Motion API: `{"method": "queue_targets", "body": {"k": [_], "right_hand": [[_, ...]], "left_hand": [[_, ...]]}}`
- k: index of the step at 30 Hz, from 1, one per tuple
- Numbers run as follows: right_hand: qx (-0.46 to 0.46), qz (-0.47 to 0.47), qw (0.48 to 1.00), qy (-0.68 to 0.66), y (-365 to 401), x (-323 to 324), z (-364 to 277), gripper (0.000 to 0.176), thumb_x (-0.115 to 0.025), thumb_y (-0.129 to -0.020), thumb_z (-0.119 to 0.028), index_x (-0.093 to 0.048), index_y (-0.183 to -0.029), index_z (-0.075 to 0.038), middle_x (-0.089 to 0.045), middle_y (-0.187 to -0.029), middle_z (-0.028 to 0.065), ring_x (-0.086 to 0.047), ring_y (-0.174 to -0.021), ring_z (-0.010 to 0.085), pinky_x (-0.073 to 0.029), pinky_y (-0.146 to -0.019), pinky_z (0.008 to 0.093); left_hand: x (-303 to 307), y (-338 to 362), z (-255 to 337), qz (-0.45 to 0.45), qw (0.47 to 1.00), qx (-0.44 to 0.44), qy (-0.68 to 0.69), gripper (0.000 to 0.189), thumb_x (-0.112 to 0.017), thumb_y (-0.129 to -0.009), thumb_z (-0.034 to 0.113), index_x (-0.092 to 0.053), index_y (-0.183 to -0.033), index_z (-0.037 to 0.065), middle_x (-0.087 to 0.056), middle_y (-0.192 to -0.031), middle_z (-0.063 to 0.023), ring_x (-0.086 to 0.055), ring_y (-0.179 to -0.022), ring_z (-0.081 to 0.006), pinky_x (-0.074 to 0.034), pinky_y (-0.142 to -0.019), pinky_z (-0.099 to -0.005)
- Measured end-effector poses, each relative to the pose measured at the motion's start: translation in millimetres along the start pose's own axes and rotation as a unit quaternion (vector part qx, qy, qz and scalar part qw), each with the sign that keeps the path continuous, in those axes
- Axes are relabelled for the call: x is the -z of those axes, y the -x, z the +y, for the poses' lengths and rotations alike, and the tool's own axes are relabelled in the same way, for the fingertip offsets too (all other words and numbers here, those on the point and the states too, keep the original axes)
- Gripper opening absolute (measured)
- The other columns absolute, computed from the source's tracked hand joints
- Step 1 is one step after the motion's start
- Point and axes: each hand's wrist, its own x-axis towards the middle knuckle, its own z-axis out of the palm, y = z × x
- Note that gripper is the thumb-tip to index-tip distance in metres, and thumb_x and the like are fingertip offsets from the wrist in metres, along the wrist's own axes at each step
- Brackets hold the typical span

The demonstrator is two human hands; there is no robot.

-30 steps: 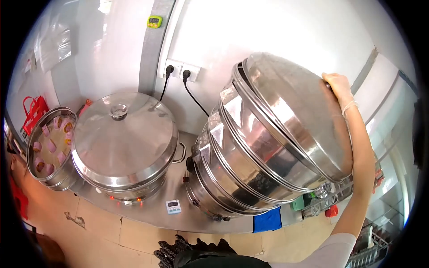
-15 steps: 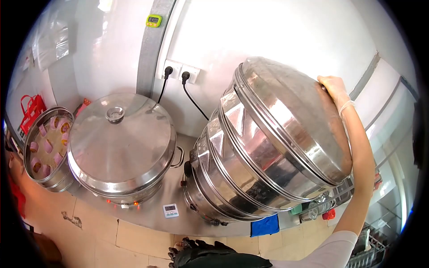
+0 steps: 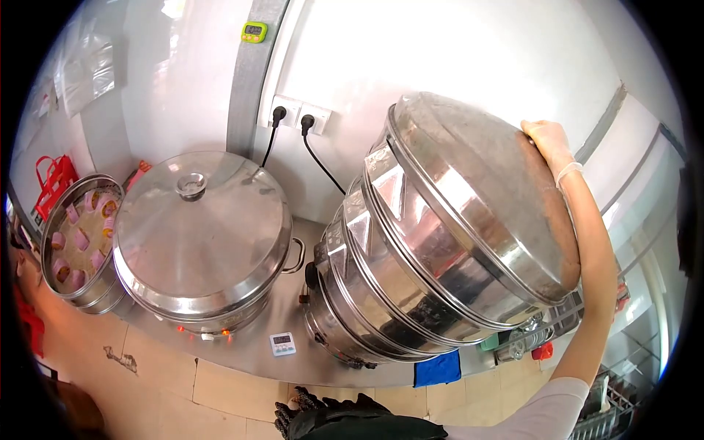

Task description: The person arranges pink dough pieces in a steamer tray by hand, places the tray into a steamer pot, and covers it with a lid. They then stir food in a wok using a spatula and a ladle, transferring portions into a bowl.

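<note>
My right hand (image 3: pixel 546 139), in a thin clear glove, reaches up at the right with its fingers curled over the knob on top of a large domed steamer lid (image 3: pixel 484 191). The knob is mostly hidden by the fingers. Beneath this lid stands a tall stack of shiny steel steamer tiers (image 3: pixel 396 257), and the lid appears to rest on the top tier. My left hand is out of view.
A second lidded steamer (image 3: pixel 205 227) stands left, with a tray of pink-and-yellow rolls (image 3: pixel 81 235) beyond it. A white timer (image 3: pixel 281 344) and a blue cloth (image 3: pixel 437 369) lie at the counter's front. A green timer (image 3: pixel 254 32) and plugged-in cords (image 3: pixel 321 161) are on the wall.
The view has shifted very slightly. My right hand stays on the lid's knob, and the lid shows no clear movement.
</note>
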Motion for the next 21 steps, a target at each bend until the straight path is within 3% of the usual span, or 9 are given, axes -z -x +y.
{"method": "queue_targets", "body": {"k": [7,8,9,11,12,14,16,19,21], "right_hand": [[0.039,-0.068,0.997,-0.027,-14.2,-2.2,24.3,0.050,-0.060,-0.085,-0.044,-0.069,-0.096,0.005,-0.069,-0.091,0.0148,-0.064,-0.084,0.0218,-0.048,-0.080,0.0330],[0.079,-0.086,0.993,0.002,-18.4,2.6,32.6,0.062,-0.059,-0.085,-0.054,-0.067,-0.104,0.005,-0.068,-0.098,0.0155,-0.063,-0.091,0.0232,-0.046,-0.086,0.0340],[0.107,-0.101,0.989,0.017,-24.0,8.8,41.4,0.066,-0.058,-0.086,-0.058,-0.066,-0.111,0.003,-0.067,-0.101,0.0136,-0.061,-0.096,0.0237,-0.045,-0.088,0.0346],[0.139,-0.089,0.986,0.004,0.6,31.0,37.0,0.060,-0.053,-0.091,-0.054,-0.062,-0.123,-0.004,-0.063,-0.108,0.0094,-0.054,-0.103,0.0193,-0.040,-0.094,0.0326],[0.149,-0.034,0.988,-0.006,-2.5,45.7,63.1,0.059,-0.051,-0.093,-0.052,-0.061,-0.125,-0.005,-0.062,-0.114,0.0093,-0.053,-0.109,0.0195,-0.039,-0.096,0.0318],[0.169,0.080,0.982,-0.022,-3.5,72.0,106.2,0.056,-0.047,-0.095,-0.049,-0.058,-0.130,-0.006,-0.059,-0.128,0.0092,-0.052,-0.122,0.0200,-0.037,-0.102,0.0302],[0.093,0.116,0.989,-0.024,18.8,88.8,138.7,0.052,-0.046,-0.098,-0.043,-0.057,-0.131,-0.005,-0.057,-0.132,0.0094,-0.052,-0.124,0.0196,-0.037,-0.103,0.0299],[0.089,0.131,0.987,-0.020,90.4,108.4,195.3,0.049,-0.044,-0.099,-0.038,-0.056,-0.132,-0.004,-0.056,-0.134,0.0098,-0.052,-0.123,0.0189,-0.038,-0.103,0.0304],[0.092,0.147,0.985,-0.018,137.2,119.7,232.2,0.047,-0.043,-0.100,-0.035,-0.055,-0.132,-0.003,-0.055,-0.135,0.0100,-0.053,-0.122,0.0184,-0.039,-0.104,0.0307]], "left_hand": [[22.0,8.6,-25.6,-0.085,0.987,0.022,0.136,0.038,-0.046,-0.096,0.029,-0.062,-0.114,-0.001,-0.069,-0.093,-0.0155,-0.065,-0.077,-0.0298,-0.054,-0.064,-0.0418],[10.5,11.1,-36.3,-0.152,0.970,-0.083,0.172,0.034,-0.048,-0.096,0.028,-0.063,-0.109,0.001,-0.069,-0.089,-0.0138,-0.066,-0.072,-0.0273,-0.054,-0.058,-0.0414],[-1.6,14.5,-37.1,0.040,0.999,-0.016,-0.009,0.027,-0.054,-0.093,0.025,-0.065,-0.105,0.004,-0.069,-0.089,-0.0128,-0.066,-0.067,-0.0246,-0.053,-0.055,-0.0383],[-7.8,22.0,-46.2,0.023,0.974,-0.028,0.223,0.022,-0.050,-0.090,0.016,-0.063,-0.099,0.001,-0.064,-0.080,-0.0103,-0.060,-0.063,-0.0205,-0.047,-0.055,-0.0319],[-11.2,20.6,-50.8,0.067,0.990,-0.089,0.084,0.019,-0.051,-0.088,0.010,-0.064,-0.099,0.001,-0.066,-0.079,-0.0097,-0.060,-0.061,-0.0192,-0.047,-0.054,-0.0305],[-11.6,23.3,-34.5,0.129,0.990,0.056,-0.010,0.021,-0.051,-0.089,0.012,-0.065,-0.101,0.000,-0.067,-0.080,-0.0096,-0.061,-0.061,-0.0178,-0.048,-0.053,-0.0308],[-14.5,22.2,-27.0,0.131,0.989,0.053,-0.044,0.026,-0.060,-0.089,0.025,-0.065,-0.101,0.002,-0.068,-0.086,-0.0113,-0.063,-0.063,-0.0211,-0.053,-0.056,-0.0338],[-49.9,31.3,35.7,0.049,0.997,-0.042,-0.040,0.030,-0.057,-0.091,0.029,-0.066,-0.101,0.002,-0.068,-0.085,-0.0098,-0.065,-0.072,-0.0189,-0.053,-0.067,-0.0332],[-128.4,93.3,156.2,0.040,0.988,-0.126,-0.084,0.032,-0.055,-0.092,0.031,-0.067,-0.098,0.001,-0.068,-0.085,-0.0077,-0.063,-0.079,-0.0162,-0.050,-0.078,-0.0314]]}}
